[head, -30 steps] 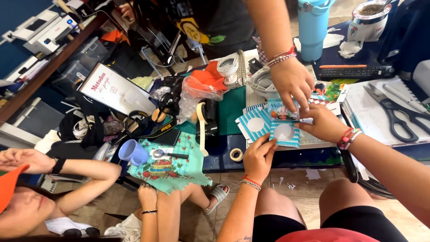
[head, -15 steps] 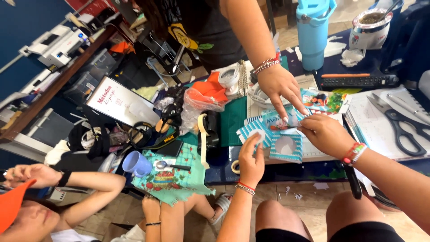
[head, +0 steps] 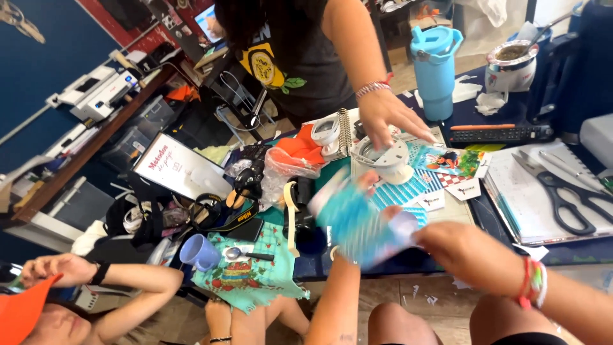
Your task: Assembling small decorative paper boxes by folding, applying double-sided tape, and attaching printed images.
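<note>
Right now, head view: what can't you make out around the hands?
- Blue paper: motion-blurred; its print and edges are unreadable.
- Left hand: behind the blurred paper, so its grip cannot be judged.
- Right hand: fingertips smeared where they meet the paper.
- Tape roll: partly covered by another person's hand.
- Scissors: tips cut off by the right frame edge.

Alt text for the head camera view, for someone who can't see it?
Looking down, the wearer's right hand and left hand hold a motion-blurred blue paper piece over a cluttered craft table. Opposite, another person's hand reaches toward a white tape dispenser.
</note>
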